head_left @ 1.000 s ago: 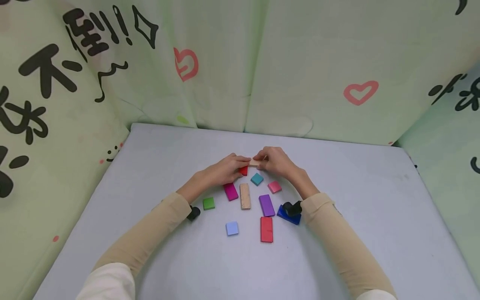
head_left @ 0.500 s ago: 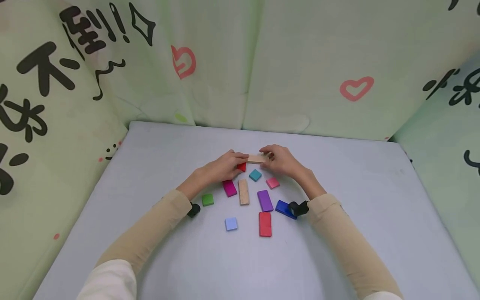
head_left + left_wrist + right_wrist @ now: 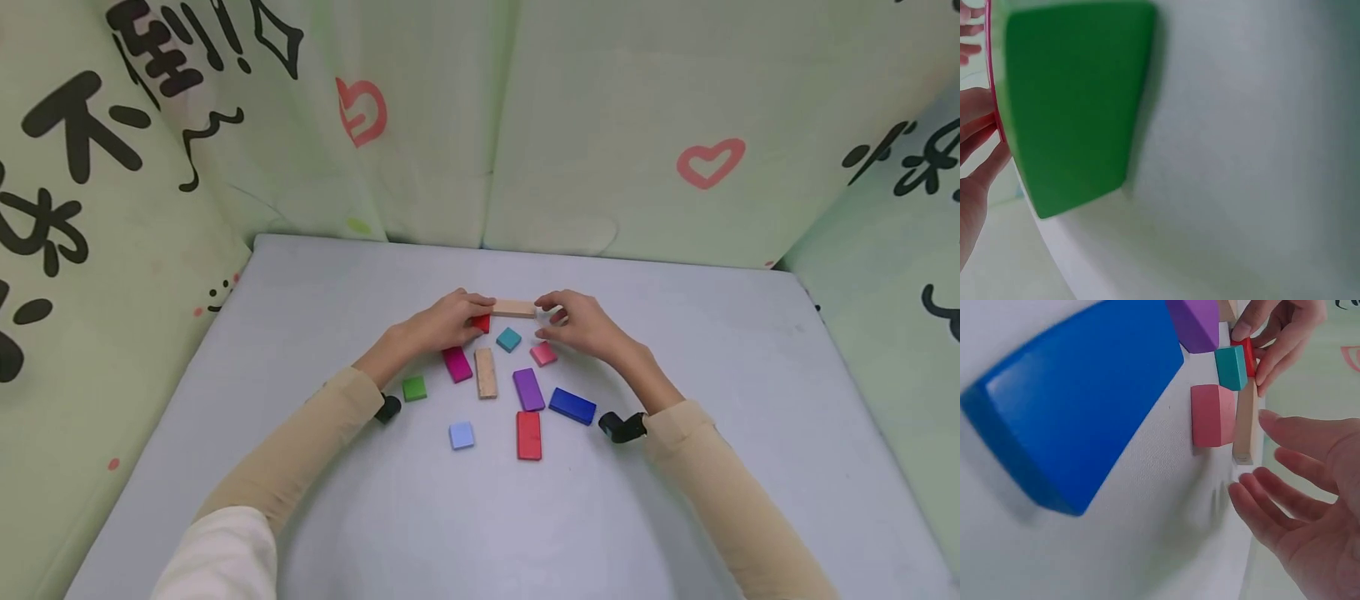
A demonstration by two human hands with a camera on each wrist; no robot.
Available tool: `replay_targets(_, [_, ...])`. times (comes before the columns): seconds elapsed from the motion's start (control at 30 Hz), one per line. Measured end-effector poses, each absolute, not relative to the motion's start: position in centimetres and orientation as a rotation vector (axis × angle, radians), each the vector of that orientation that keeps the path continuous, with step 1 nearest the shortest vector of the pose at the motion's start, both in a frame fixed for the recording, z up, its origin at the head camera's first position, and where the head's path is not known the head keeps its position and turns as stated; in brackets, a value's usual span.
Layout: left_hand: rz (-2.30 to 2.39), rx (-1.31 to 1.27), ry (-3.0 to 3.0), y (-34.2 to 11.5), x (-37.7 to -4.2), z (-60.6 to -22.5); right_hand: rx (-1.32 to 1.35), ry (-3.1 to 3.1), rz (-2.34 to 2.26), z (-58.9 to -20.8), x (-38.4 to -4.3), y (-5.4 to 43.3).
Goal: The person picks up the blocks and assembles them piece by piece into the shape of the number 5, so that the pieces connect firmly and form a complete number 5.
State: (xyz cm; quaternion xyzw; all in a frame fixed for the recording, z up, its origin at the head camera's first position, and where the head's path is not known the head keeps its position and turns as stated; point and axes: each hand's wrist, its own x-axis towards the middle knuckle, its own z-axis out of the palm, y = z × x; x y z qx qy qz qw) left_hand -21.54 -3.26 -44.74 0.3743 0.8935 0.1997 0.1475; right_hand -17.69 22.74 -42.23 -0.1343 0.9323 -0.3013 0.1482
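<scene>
My left hand (image 3: 448, 321) holds a red block (image 3: 482, 323) between thumb and fingers at the back of the group. Its fingertips lie at the left end of a long natural-wood block (image 3: 514, 309), which meets the red one. Just off the wood block's right end is my right hand (image 3: 581, 321), its fingers spread and holding nothing. In the right wrist view, a gap shows between the right hand's fingers and that wood block (image 3: 1246, 425). Nearby on the table lie a teal block (image 3: 508, 340) and a pink block (image 3: 543, 354).
Closer to me lie magenta (image 3: 457, 365), wood (image 3: 486, 373), purple (image 3: 528, 390), dark blue (image 3: 572, 406), red (image 3: 528, 436), green (image 3: 414, 388) and light blue (image 3: 462, 435) blocks. A printed curtain (image 3: 600, 125) hangs behind the table's back edge.
My right hand has let go of the long wood block and moved right, fingers opening. The left hand stays at the red block. The head view has tilted slightly.
</scene>
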Motion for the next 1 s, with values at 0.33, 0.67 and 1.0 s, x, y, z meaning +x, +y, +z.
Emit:
replay_targets(0.33, [0.580, 1.085, 2.582, -3.3, -21.6, -44.8, -0.462, 2.620, -0.838, -42.2, -15.5, 23.7])
replay_targets(0.67, [0.579, 1.080, 2.584, -3.4, -21.7, -44.9, -0.492, 2.641, -0.786, -42.6, -14.9, 23.1])
replay_targets(1.0, [0.581, 1.089, 2.573, -3.3, -21.7, -45.0, -0.540, 2.666, -0.734, -43.0, -14.7, 22.7])
